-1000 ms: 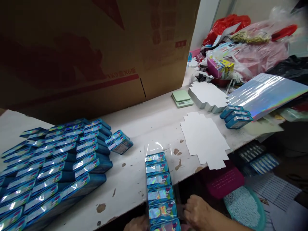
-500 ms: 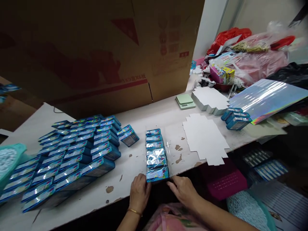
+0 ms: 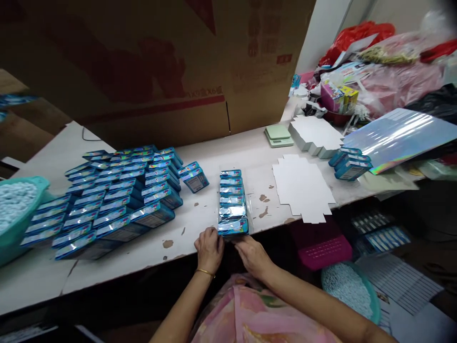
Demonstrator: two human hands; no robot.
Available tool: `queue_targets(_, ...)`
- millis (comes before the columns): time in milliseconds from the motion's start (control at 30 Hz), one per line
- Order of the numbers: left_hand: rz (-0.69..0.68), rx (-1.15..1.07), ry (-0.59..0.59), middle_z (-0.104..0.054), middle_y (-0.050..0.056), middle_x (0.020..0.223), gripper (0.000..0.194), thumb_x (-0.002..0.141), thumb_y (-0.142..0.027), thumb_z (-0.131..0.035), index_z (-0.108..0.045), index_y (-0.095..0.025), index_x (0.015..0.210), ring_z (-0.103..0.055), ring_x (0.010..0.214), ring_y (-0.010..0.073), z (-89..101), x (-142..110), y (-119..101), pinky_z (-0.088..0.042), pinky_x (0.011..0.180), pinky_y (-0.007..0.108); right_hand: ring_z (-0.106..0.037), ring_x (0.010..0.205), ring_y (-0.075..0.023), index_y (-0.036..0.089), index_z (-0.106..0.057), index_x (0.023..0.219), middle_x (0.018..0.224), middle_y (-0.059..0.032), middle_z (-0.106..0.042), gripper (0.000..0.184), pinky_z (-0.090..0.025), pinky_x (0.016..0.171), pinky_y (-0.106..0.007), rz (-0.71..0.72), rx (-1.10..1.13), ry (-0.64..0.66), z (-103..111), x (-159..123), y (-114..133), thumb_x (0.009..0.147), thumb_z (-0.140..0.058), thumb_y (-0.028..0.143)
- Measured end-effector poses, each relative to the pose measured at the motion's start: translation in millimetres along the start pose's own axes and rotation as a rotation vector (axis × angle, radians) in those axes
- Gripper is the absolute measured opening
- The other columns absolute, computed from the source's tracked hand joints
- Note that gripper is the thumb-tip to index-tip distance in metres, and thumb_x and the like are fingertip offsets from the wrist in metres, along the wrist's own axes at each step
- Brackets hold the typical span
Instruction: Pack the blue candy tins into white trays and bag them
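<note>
Left hand (image 3: pixel 209 248), right hand (image 3: pixel 254 256): fingers curled; pinch can't be told.
Clear-bagged blue boxes (image 3: pixel 231 200): set just beyond hands; judged light, slick; best gripped along sides.

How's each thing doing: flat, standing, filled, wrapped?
Row of blue boxes, in clear plastic; sealing unclear.
Left hand, fingers curled at the row's near end.
Right hand, fingers bent there too.
Loose white card, unfolded, flat.
White card stack, piled flat.
Left teal basin, holding white pieces.
Big carton, upright.
</note>
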State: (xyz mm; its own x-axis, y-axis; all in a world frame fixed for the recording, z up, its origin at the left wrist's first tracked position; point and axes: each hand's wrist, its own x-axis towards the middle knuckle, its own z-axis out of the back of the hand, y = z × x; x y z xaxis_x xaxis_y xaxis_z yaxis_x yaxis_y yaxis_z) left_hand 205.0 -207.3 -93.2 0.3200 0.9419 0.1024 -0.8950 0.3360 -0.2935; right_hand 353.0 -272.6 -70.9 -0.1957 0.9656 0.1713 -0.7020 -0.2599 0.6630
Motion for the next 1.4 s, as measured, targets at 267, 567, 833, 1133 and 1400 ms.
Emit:
queue_targets(267, -0.005, -0.042, -0.024, -0.053, 0.007, 0.098, 0.023, 0.083, -0.026, -0.035, -0.056, -0.018, 0.089, -0.044, 0.089, 0.0204, -0.5, 1.1, -1.2, -0.031, 0.074, 0.034, -0.053, 0.089, -0.0162, 0.02, -0.056, 0.096, 0.094, -0.0067, -0.059, 0.028, -0.043, 0.077, -0.027, -0.133, -0.097, -0.054, -4.5, 19.7, 2.8, 0.085, -0.031, 0.015)
queue_targets(567, 0.19, -0.536, -0.034, -0.054, 0.003, 0.073, 0.024, 0.075, -0.038, -0.047, -0.054, -0.018, 0.065, -0.047, 0.074, 0.0184, 21.0, -11.2, -1.8, -0.035, 0.07, 0.032, -0.054, 0.062, -0.0101, 0.017, -0.059, 0.07, 0.067, -0.0009, -0.059, 0.024, -0.041, 0.06, -0.02, 0.025, 0.167, 0.129, 40.1, 16.9, 18.5, 0.083, -0.039, 0.02)
queue_targets(833, 0.919, -1.939, 0.134, -0.06, 0.005, 0.082, 0.021, 0.069, -0.029, -0.061, -0.058, -0.014, 0.083, -0.056, 0.069, 0.0102, 63.7, 0.4, -60.7, -0.046, 0.063, 0.024, -0.052, 0.092, -0.0167, 0.018, -0.06, 0.094, 0.095, -0.0055, -0.061, 0.028, -0.037, 0.082, -0.029, -0.142, 0.151, -0.291, 126.3, 189.1, -37.8, 0.075, -0.051, 0.036)
queue_targets(1133, 0.889, -1.779, -0.149, -0.053, -0.003, 0.059, 0.015, 0.057, -0.019, -0.063, -0.051, -0.015, 0.063, -0.05, 0.052, 0.0065, 76.5, 32.7, -8.0, -0.04, 0.047, 0.018, -0.055, 0.059, -0.0142, 0.015, -0.058, 0.062, 0.058, -0.0017, -0.059, 0.012, -0.04, 0.058, -0.025, -0.434, 0.123, -0.1, 121.7, 186.1, -85.3, 0.065, -0.055, 0.026)
queue_targets(1400, 0.794, -1.617, -0.212, -0.054, -0.003, 0.059, 0.016, 0.061, -0.025, -0.06, -0.048, -0.018, 0.069, -0.051, 0.053, 0.0081, 105.0, 63.7, 30.6, -0.043, 0.049, 0.02, -0.052, 0.053, -0.0096, 0.016, -0.054, 0.061, 0.061, -0.0007, -0.058, 0.021, -0.044, 0.054, -0.025, -0.6, 0.999, -0.031, 119.2, 110.2, -100.0, 0.061, -0.06, 0.036)
